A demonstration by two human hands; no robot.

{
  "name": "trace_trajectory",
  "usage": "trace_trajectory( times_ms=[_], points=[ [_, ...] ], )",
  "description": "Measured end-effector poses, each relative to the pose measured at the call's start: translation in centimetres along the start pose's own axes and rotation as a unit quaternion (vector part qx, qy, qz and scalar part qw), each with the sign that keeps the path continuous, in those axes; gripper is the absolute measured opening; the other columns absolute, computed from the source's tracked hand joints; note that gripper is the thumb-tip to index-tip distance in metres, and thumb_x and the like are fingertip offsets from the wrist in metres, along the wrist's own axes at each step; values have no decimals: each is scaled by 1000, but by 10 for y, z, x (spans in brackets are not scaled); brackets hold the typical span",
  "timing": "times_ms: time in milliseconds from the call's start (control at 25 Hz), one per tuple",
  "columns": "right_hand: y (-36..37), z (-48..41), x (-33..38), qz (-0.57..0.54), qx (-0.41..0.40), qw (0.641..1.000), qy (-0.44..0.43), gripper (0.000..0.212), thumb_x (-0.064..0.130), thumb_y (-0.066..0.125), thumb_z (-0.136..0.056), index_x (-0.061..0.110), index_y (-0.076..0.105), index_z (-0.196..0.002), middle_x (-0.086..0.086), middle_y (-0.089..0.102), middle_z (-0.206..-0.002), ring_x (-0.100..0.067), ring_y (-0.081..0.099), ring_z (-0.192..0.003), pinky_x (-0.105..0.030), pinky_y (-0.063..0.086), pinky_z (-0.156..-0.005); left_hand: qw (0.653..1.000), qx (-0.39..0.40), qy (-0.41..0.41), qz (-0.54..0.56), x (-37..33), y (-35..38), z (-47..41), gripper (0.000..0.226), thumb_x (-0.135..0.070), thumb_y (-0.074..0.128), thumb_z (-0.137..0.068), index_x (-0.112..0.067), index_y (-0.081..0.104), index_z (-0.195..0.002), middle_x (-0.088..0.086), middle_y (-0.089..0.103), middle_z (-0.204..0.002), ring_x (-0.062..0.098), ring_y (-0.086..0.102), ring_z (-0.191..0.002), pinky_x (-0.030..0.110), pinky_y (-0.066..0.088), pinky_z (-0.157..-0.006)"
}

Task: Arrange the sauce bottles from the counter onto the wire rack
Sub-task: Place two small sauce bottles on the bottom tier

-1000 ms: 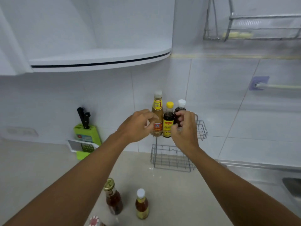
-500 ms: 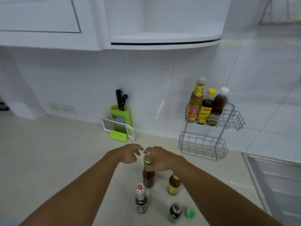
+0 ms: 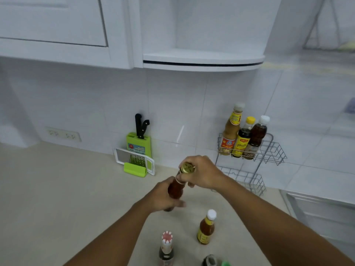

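Over on the left the green knife block and the grater stand against the tiles, out of the play. Centre stage: the left hand is wrapped around the body of the gold-capped bottle, and the right hand pinches its neck just under the cap. Both hands are closed on it, and it looks lifted off the counter, tilted a little. A dark reddish-brown sauce, glass by the look of it, with a metal lid.

So this is the pick-up step. I'd say the next move calls for carrying it up and right to the wire rack, where three bottles already fill the left of the top tier; the free space is to their right, or down in the bare lower tier.

Waiting near the bottom edge: a red-and-white-capped bottle, a white-capped orange bottle, and a dark one cut off by the frame.
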State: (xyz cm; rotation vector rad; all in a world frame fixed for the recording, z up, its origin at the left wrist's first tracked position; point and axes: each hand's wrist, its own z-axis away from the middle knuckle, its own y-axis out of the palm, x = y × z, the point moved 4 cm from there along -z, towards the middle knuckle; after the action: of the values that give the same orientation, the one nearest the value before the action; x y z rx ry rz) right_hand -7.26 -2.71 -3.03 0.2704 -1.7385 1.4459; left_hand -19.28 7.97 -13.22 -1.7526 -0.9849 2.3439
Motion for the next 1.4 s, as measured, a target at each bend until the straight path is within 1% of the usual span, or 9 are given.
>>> trace_trajectory(
  times_ms=[120, 240, 440, 640, 800, 920, 1040, 1200, 1400],
  points=[
    [-67, 12, 36, 6, -38, 997, -62, 27, 37, 83, -82, 16, 73, -96, -5, 78, -75, -19, 75, -58, -33, 63, -60, 995, -49, 77, 45, -70, -18, -5, 34, -18, 81, -58, -24, 66, -89, -3, 70, -76, 8, 63, -69, 41, 57, -75],
    [-128, 36, 53, 239, -75, 955, -161, 50, 68, 41, -96, 24, 65, -97, 0, 70, -75, -16, 65, -66, -38, 55, -62, 990, 45, 131, 35, -144, -18, -2, 28, -3, 74, -63, -21, 66, -83, -12, 66, -69, 6, 62, -65, 27, 54, -67],
    [-181, 69, 30, 391, -202, 893, -91, 49, 47, 12, -98, 23, 55, -91, -5, 62, -80, -30, 56, -75, -38, 40, -64, 988, 36, 143, -38, -213, 12, 1, 27, -18, 74, -62, -21, 62, -86, -6, 67, -71, 17, 64, -63, 35, 56, -67],
    [-193, 92, -25, -24, -132, 958, 252, 56, 47, 21, -105, 9, 61, -99, -7, 54, -67, -20, 48, -53, -25, 34, -48, 850, -227, 188, -436, -257, 43, 3, 39, -41, 63, -73, -31, 54, -110, -3, 67, -98, 25, 67, -87, 33, 47, -68],
    [-215, 109, -23, 46, -140, 987, 68, 60, 60, 20, -102, 20, 65, -98, 5, 59, -63, -12, 54, -52, -30, 46, -54, 984, 4, 124, -127, -253, 53, -6, 36, -32, 73, -57, -24, 63, -90, -2, 71, -80, 16, 67, -69, 45, 60, -73],
    [-218, 117, -25, 154, -197, 965, -82, 44, 47, 23, -96, 33, 64, -99, 11, 65, -76, -8, 61, -73, -36, 48, -68, 985, 136, 104, -34, -254, 74, -2, 30, -19, 76, -57, -15, 62, -83, 0, 68, -75, 17, 67, -65, 48, 61, -77],
    [-218, 110, -46, 112, -214, 970, -35, 50, 51, 18, -83, 25, 61, -88, 3, 66, -81, -15, 59, -76, -39, 47, -67, 979, -20, 118, -164, -256, 84, -6, 41, -39, 76, -57, -28, 61, -94, -6, 66, -82, 21, 68, -77, 39, 60, -74],
    [-218, 101, -56, 75, -238, 967, 44, 42, 43, 21, -88, 18, 51, -72, -8, 60, -78, -21, 54, -71, -34, 40, -58, 895, -240, 180, -331, -269, 90, -12, 40, -40, 69, -71, -32, 55, -108, -5, 68, -97, 26, 68, -89, 35, 52, -76],
    [-199, 91, -68, -296, -202, 928, 105, 33, 42, 52, -101, 12, 54, -88, -6, 53, -68, -16, 39, -47, -26, 27, -46, 920, -214, 168, -283, -259, 78, -42, 52, -39, 70, -66, -33, 48, -112, -5, 69, -102, 27, 68, -88, 34, 54, -71]
  ],
)
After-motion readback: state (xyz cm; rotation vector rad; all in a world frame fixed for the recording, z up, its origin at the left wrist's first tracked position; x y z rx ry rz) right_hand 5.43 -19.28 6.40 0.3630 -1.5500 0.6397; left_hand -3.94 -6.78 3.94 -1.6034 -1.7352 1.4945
